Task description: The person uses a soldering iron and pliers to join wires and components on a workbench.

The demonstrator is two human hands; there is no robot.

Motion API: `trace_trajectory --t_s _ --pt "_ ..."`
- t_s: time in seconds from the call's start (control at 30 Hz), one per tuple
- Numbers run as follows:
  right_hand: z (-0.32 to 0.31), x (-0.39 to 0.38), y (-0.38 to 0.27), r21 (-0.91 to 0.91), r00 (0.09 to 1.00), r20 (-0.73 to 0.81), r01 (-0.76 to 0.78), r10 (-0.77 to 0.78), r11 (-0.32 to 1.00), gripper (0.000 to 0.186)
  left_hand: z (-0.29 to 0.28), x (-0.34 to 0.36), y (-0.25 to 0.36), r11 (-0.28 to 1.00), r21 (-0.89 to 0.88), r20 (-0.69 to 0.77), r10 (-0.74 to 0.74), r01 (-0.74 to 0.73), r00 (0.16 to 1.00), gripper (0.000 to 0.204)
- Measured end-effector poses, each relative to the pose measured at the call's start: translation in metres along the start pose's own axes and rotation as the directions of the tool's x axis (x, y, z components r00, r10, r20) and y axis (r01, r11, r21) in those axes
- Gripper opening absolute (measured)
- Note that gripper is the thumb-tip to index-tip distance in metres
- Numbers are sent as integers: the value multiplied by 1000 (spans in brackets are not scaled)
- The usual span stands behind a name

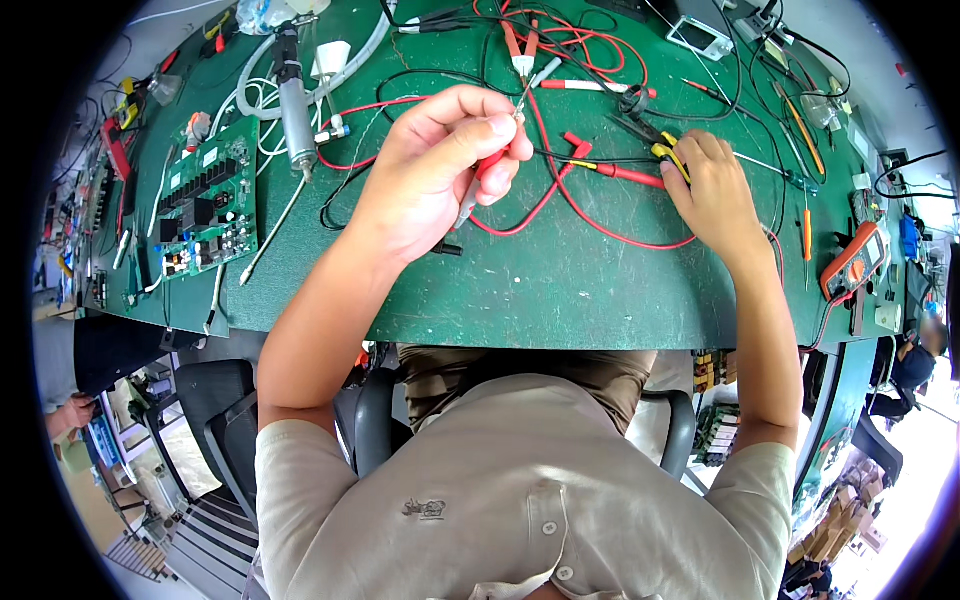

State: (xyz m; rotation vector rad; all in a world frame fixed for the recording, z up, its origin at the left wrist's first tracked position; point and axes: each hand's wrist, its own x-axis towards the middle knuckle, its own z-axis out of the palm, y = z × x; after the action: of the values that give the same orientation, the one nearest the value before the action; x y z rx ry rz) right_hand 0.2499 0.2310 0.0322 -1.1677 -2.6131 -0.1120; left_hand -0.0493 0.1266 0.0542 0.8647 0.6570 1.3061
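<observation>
My left hand (425,175) is raised over the table, thumb and fingers pinched around a red-and-grey test lead connector (487,165). A thin metal end sticks up past the fingertips, and the fingers cover part of the connector. Further right, my right hand (712,190) lies low on the table with its fingers curled over the yellow handles of a pair of pliers (663,148). The pliers' dark jaws point away to the left. A red test probe (625,174) lies beside the right thumb. Behind the left hand is a red-handled clip (522,55).
A green circuit board (212,200) and a grey cylindrical tool (295,115) occupy the left side. Red and black leads tangle across the back. At right are an orange multimeter (853,262) and an orange screwdriver (807,230). The green table's (530,315) front edge is near my body.
</observation>
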Motion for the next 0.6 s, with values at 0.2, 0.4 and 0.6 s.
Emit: trace_trajectory --t_s 0.2,0.4,0.6 --pt "-7 9 18 149 999 48 13 -20 989 21 -2 -1 4 1000 5 -17 -4 4 1000 7" --pt "-46 15 35 247 892 393 -337 224 908 36 -2 -1 4 999 34 -30 -8 9 1000 7" --pt "-76 -4 59 323 794 533 -510 292 797 35 -1 1 3 998 69 -47 11 -8 999 9"
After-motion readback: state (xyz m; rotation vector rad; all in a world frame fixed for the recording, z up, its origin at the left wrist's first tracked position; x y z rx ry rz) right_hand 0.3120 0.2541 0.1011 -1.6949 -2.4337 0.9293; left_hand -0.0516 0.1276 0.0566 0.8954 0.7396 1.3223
